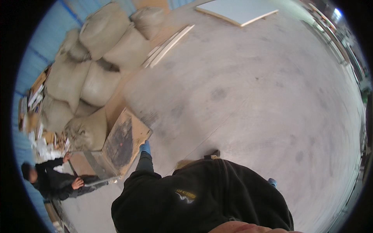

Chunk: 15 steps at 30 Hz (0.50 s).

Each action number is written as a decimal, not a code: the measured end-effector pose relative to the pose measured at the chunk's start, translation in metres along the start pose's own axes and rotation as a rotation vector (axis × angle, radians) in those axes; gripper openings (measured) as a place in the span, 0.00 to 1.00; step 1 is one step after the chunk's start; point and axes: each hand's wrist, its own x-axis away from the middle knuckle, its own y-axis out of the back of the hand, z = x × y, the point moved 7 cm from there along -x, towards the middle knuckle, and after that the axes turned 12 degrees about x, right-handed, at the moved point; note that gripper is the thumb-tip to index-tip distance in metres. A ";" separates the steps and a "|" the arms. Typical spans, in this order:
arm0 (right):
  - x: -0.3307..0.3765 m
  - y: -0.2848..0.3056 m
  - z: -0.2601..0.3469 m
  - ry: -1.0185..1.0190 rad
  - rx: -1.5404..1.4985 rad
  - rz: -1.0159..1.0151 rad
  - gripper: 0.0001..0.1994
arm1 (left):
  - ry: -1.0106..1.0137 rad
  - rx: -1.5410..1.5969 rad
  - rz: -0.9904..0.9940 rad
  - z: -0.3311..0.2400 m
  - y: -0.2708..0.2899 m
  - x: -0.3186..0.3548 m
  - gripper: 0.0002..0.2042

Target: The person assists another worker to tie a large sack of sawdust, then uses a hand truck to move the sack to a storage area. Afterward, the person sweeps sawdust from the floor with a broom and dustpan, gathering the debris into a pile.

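Note:
My left hand (145, 147), in a blue glove, reaches forward from a black sleeve and grips the near edge of a worn, stained wooden board (123, 143) that is tilted up off the floor. Only a sliver of blue glove shows of my right hand (272, 181) beside my black jacket, and its fingers are hidden. At the lower left another person in black crouches with one hand (78, 183) on a metal frame (96, 167) under the board's far end.
Several large beige sacks (97, 58) are piled at the left, against a blue wall. Pale wooden slats (169, 44) and a white panel (237, 11) lie farther off on the concrete floor (252, 97). Scrap cardboard and paper (39, 132) litter the far left.

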 end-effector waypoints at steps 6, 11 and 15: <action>0.095 -0.044 -0.114 -0.415 -0.756 -0.075 0.26 | -0.042 -0.063 0.181 -0.019 0.039 0.085 0.34; 0.229 -0.099 -0.175 -0.515 -0.928 -0.016 0.32 | -0.136 -0.082 0.384 -0.003 0.059 0.187 0.32; 0.374 -0.224 -0.227 -0.727 -1.273 0.136 0.27 | -0.204 -0.122 0.660 -0.046 0.001 0.320 0.31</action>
